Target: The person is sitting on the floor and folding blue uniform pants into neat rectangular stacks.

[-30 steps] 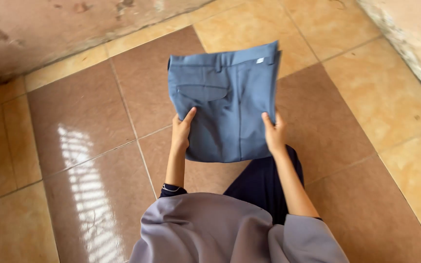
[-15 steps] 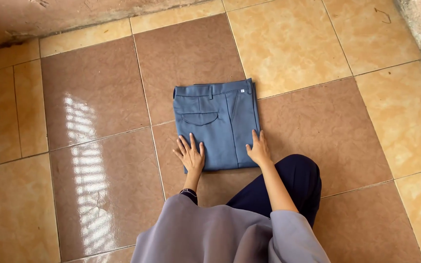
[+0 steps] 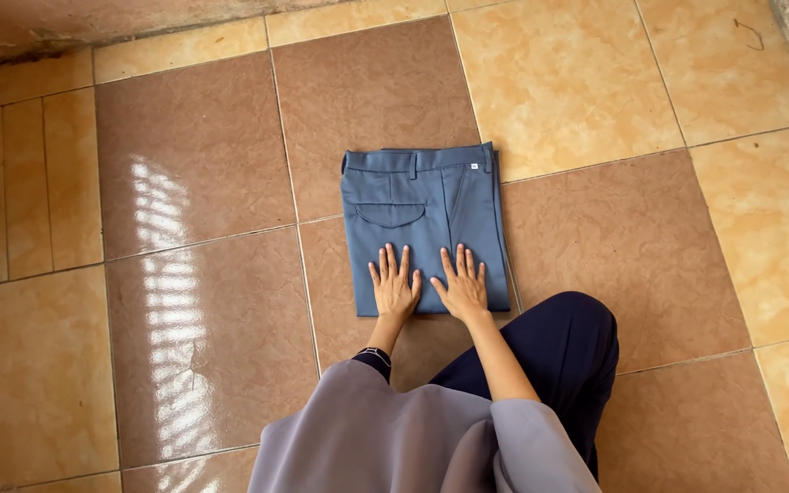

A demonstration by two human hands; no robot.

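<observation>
- Two hands lie flat, palms down, on the near half of the folded trousers (image 3: 424,228), which sit on the tiled floor (image 3: 194,183) straight ahead of the person.
- Left hand (image 3: 395,290) rests on the near left part of the cloth, wrist at the near edge, its fingers (image 3: 392,265) spread and pointing away from the body.
- Right hand (image 3: 463,288) rests just beside it on the near right part, its fingers (image 3: 459,262) also spread and pointing away, thumb turned in toward the other hand.
- Both thumbs come near each other over the middle of the cloth; I cannot tell whether they touch.
- Neither hand pinches or grips anything; the fingers lie open against the fabric.
- Trousers are blue-grey and folded into a neat upright rectangle, waistband (image 3: 417,160) at the far edge, well beyond the fingertips.
- One curved pocket flap (image 3: 390,215) shows on the left half, between the waistband and the left fingertips, not touched by them.
- Folded edge nearest the person runs under the heels of both hands.
- Cloth lies across a grout line where brown tiles meet, with paler yellow tiles (image 3: 559,73) farther off.
- Sunlight stripes (image 3: 171,301) fall on the floor to the left, well apart from the trousers.
- Grey sleeves (image 3: 413,438) fill the bottom of the view, and a dark-clad knee (image 3: 563,338) rests just right of the right forearm.
</observation>
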